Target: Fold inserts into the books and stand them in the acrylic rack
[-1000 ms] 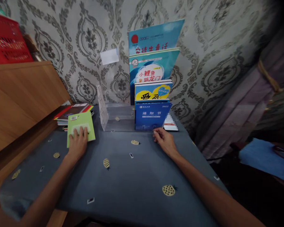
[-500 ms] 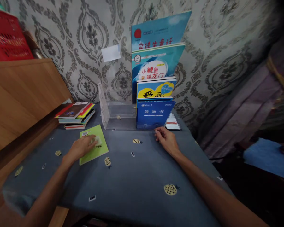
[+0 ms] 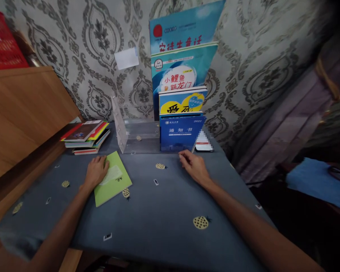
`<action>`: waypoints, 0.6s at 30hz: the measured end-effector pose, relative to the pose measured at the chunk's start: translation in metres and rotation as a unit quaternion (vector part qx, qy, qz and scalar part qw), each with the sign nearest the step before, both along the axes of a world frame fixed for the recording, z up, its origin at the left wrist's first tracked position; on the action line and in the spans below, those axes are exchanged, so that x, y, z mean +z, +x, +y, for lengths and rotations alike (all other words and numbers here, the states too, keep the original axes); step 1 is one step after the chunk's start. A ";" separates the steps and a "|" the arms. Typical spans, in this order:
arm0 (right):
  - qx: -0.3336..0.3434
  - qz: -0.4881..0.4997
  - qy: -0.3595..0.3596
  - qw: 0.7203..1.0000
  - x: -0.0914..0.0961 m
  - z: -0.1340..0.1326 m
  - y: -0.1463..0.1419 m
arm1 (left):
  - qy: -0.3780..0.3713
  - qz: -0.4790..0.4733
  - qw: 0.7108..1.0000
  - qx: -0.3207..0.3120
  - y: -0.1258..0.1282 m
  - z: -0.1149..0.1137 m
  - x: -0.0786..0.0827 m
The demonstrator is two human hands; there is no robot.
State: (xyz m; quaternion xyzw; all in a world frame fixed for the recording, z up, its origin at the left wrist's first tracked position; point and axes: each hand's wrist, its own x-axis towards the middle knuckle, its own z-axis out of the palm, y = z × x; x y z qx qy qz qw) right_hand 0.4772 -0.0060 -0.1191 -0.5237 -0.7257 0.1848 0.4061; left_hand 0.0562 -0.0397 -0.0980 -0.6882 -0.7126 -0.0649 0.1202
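My left hand (image 3: 95,172) lies over the upper left edge of a thin green book (image 3: 113,185), its fingers close together and the thumb on the cover side. The book rests flat and slightly turned on the cloth. My right hand (image 3: 195,165) is curled at the front of a clear book stand (image 3: 140,146), just below a blue booklet (image 3: 182,132); what its fingertips hold, if anything, is hidden. Behind that booklet stand a yellow and blue book (image 3: 184,101), a teal book (image 3: 204,64) and a taller blue book (image 3: 187,22).
A stack of books (image 3: 86,135) lies at the table's back left, beside a wooden panel (image 3: 25,109). A white object (image 3: 204,141), partly pixelated, sits right of the stand. The patterned cloth (image 3: 155,211) covers the table. A blue cloth (image 3: 314,185) lies at the far right.
My left hand has shifted from the middle of the green book to its upper left edge. The book has slid slightly towards me. My right hand stays by the stand; the view has tilted slightly.
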 end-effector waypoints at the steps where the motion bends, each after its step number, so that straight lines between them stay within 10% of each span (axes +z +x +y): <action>1: 0.005 -0.024 0.010 1.000 0.000 -0.002 -0.002 | 0.005 0.004 1.000 0.005 0.005 -0.005 -0.001; 18: 0.172 -0.128 0.150 0.965 0.010 -0.042 -0.046 | 0.005 -0.241 0.941 -0.238 0.133 -0.028 -0.016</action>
